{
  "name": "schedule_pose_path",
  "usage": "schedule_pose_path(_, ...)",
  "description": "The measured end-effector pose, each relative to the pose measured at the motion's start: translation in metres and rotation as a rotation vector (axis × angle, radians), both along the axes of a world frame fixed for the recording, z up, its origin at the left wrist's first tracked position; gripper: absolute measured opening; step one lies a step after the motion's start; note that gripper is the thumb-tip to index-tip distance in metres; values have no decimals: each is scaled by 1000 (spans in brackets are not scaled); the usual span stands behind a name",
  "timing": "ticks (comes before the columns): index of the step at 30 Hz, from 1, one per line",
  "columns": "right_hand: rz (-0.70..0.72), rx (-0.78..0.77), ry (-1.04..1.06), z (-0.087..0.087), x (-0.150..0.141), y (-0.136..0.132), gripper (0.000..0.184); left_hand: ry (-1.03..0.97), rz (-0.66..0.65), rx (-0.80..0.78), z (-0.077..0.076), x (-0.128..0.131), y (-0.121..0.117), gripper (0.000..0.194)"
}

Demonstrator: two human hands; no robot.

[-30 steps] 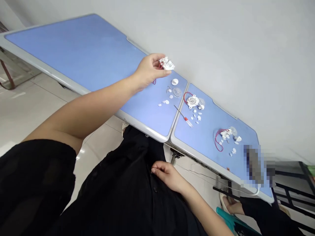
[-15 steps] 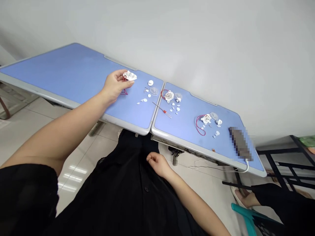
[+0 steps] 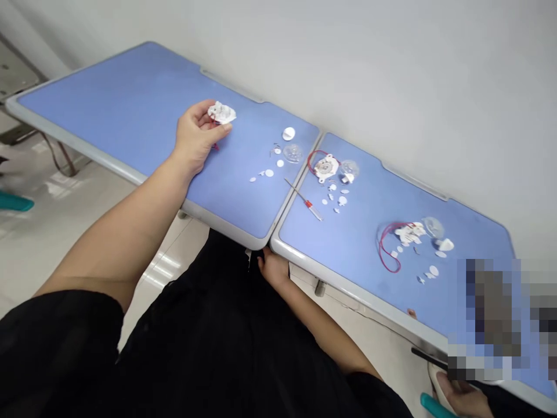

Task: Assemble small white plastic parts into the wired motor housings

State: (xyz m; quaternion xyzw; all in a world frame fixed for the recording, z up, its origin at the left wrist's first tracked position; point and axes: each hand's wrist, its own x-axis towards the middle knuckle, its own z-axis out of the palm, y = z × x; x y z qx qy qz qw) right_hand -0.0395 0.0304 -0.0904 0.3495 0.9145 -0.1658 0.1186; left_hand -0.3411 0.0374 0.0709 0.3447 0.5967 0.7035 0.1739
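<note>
My left hand [image 3: 194,136] is closed on a white plastic mechanism housing [image 3: 223,113], holding it above the left table. Red cord [image 3: 215,146] hangs from the housing behind my fingers. To the right of this hand lie a white knob [image 3: 289,134], a clear plastic disc [image 3: 293,153] and several small white pieces [image 3: 269,173]. Low at the gap between the two tables, my right hand [image 3: 276,270] is beside my black clothing, just under the table edge. Its fingers are mostly hidden there, and I see nothing held in it.
On the right table [image 3: 348,232] lie a screwdriver [image 3: 308,204], a white housing with red cord [image 3: 326,168], another such housing [image 3: 410,233] and several loose pieces. A pixelated dark object [image 3: 496,307] is at the right end. A wall [image 3: 413,87] stands behind.
The view has shifted, so the right table appears larger and nearer. My right hand has moved from my lap up to the table's underside. My left hand still holds the white housing.
</note>
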Motion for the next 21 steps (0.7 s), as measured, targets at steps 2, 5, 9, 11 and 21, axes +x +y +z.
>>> schedule_pose_path(2, 27, -23, -5, -4, 3, 1, 34, 14, 14, 10, -2, 0, 1, 78)
schedule_pose_path(5, 45, -36, -5, -6, 8, 1, 33, -21, 55, 39, -1, 1, 1, 67)
schedule_pose_path(9, 2, -30, 2, -5, 22, -4, 37, -16, 38, 71, 3, 5, 1, 62)
schedule_pose_path(11, -45, -22, -4, -3, 32, -8, 38, -11, 12, 87, 5, 8, -1, 60)
schedule_pose_path(21, -212, -85, -147, -1, 60, -28, 29, -1, -163, 52, 13, 29, -13, 50)
